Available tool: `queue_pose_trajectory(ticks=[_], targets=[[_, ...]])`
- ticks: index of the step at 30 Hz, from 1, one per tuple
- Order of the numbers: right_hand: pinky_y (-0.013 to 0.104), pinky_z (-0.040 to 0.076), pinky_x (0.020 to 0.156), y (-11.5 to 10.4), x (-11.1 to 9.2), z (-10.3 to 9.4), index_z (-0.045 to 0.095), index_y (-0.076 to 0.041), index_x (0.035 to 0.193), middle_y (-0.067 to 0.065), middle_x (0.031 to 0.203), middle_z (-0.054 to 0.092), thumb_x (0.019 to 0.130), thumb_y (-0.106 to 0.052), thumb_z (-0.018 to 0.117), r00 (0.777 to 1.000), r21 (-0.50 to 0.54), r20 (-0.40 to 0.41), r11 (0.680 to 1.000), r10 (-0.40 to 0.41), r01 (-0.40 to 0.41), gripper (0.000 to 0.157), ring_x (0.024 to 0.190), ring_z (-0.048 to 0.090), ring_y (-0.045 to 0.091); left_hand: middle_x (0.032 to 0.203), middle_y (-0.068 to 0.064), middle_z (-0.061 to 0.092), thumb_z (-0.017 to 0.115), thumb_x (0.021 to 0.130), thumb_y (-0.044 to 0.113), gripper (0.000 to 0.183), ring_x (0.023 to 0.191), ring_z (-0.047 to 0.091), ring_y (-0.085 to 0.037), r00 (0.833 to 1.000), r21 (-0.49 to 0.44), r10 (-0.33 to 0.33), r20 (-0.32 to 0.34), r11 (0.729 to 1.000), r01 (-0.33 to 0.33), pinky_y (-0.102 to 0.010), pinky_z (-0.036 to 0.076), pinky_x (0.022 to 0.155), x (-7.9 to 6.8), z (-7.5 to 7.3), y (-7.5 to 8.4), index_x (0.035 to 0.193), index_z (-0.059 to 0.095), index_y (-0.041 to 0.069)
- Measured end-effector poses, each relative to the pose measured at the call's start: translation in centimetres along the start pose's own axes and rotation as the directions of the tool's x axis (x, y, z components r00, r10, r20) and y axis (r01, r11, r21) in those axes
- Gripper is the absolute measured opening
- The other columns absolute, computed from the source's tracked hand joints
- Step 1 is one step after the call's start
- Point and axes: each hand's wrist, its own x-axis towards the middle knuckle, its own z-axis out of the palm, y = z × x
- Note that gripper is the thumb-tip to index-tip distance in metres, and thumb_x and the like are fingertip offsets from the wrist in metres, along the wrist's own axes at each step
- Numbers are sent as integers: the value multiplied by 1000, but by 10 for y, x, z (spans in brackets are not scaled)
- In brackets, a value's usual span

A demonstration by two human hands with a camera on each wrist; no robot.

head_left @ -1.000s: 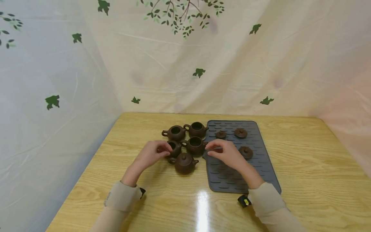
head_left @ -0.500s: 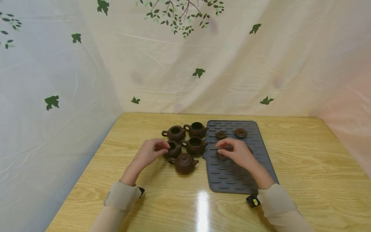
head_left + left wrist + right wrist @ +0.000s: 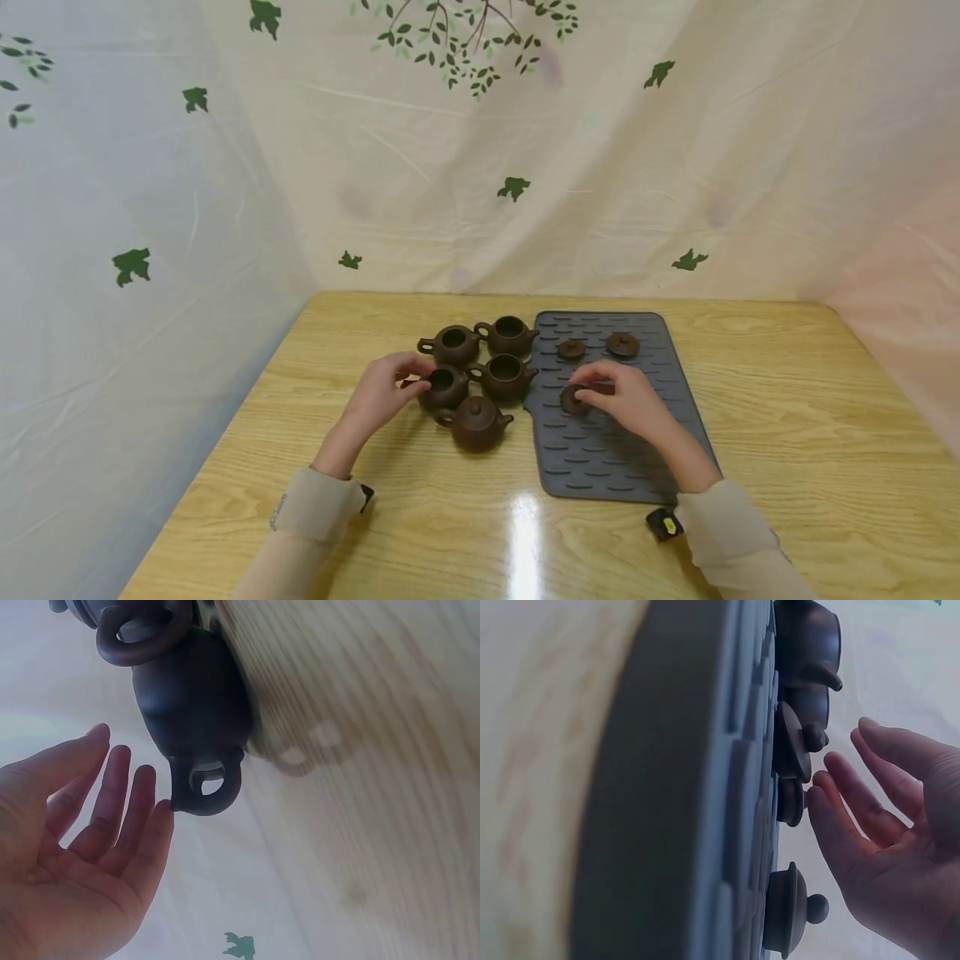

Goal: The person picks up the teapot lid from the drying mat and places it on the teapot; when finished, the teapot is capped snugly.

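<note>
Several small dark-brown teapots stand bunched together left of a grey mat. My left hand [image 3: 382, 392] is at the handle side of the left lidless teapot [image 3: 447, 398]. In the left wrist view its fingers are spread loosely, one fingertip right at the teapot's handle [image 3: 219, 804]. My right hand [image 3: 622, 400] hovers over the mat beside a round brown lid [image 3: 572, 402]. In the right wrist view its fingers are relaxed, with a gap between thumb and fingers and the lid's knob [image 3: 814, 737] outside them. The front teapot [image 3: 478, 427] wears its lid.
The grey ridged mat [image 3: 577, 467] lies on the wooden table [image 3: 810, 400]. Two more lids, a left one [image 3: 571, 350] and a right one [image 3: 622, 343], sit toward its back. Three other open teapots include a back one [image 3: 510, 337]. A patterned curtain [image 3: 600, 233] hangs behind.
My right hand has moved right, from beside a teapot's spout to over the mat; a lid there has come into view and another is now hidden behind the hand. My left hand has shifted slightly left.
</note>
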Motion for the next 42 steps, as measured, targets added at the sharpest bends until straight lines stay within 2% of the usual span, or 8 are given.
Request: queue_pose_trajectory(ticks=[5,16,23,32,42], targets=[[44,57,94,3,0,-2,72,-9,112,12,115,71,92,-13,72,1000,-24,5,999,23,-22,20,111,66,32,115,-11,72,74,89,8,25,109,67,-30,1000,49,-2,-2,999,2,-50,52,100,-2,0,-3,114,71,8],[47,57,93,6,1,-4,73,-12,110,11,117,70,93,-17,71,998,-64,54,997,44,-41,18,109,65,30,126,-14,66,76,88,13,35,118,63,-35,993,30,-103,49,994,102,-51,49,104,-3,3,-12,122,67,9],[48,55,92,8,3,-3,75,-14,107,11,118,70,92,-14,71,996,-96,74,995,38,-31,16,109,65,30,126,-14,66,78,87,11,40,113,66,-32,988,-8,-146,50,989,146,-53,49,103,-3,4,-15,124,65,8],[49,55,92,4,9,1,75,-14,106,15,120,70,91,-12,72,990,-138,103,987,100,-86,15,109,67,33,125,-16,66,78,87,13,39,114,65,-34,978,-9,-201,48,979,201,-50,51,100,-2,4,-14,123,66,7],[47,55,88,4,9,0,75,-14,105,11,113,72,92,-14,71,992,-175,66,980,111,-98,13,104,67,29,123,-14,68,80,85,15,37,114,65,-33,971,-41,-235,41,971,236,-48,52,100,0,6,-16,120,70,9]])
